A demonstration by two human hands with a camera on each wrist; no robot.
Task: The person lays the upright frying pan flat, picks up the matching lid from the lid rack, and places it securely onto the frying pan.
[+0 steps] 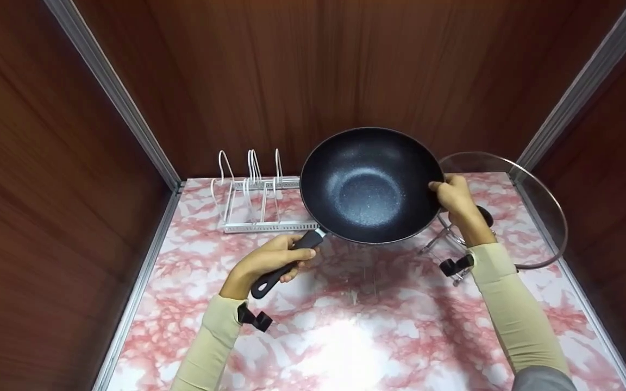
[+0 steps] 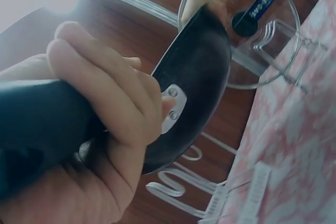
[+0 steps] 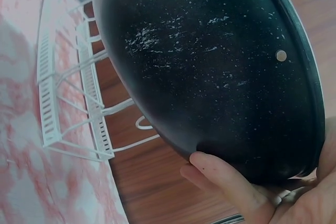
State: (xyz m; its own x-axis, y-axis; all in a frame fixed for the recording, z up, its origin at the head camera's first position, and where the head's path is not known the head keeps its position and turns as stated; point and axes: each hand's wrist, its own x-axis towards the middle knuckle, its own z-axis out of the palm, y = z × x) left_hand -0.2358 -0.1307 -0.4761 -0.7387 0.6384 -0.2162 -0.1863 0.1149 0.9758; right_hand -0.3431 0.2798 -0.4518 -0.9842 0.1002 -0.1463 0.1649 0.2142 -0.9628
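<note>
A black wok (image 1: 367, 187) is held tilted above the table, its dark inside facing the head camera. My left hand (image 1: 277, 258) grips its long black handle (image 1: 271, 281), with the fingers wrapped round it in the left wrist view. A riveted metal bracket (image 2: 174, 107) joins handle and pan there. At the opposite side, my right hand (image 1: 454, 196) pinches the rim, thumb over the edge and the other fingers largely hidden behind the wok. Speckles cover the wok's dark surface (image 3: 199, 66) in the right wrist view.
A white wire rack (image 1: 269, 226) with upright loops stands at the back left, partly behind the wok. Beyond my right forearm, a glass lid (image 1: 530, 217) with a black knob (image 1: 485, 216) leans on a metal stand (image 1: 433, 241). Brown wood-look panels (image 1: 291, 70) enclose the marbled table (image 1: 210, 320).
</note>
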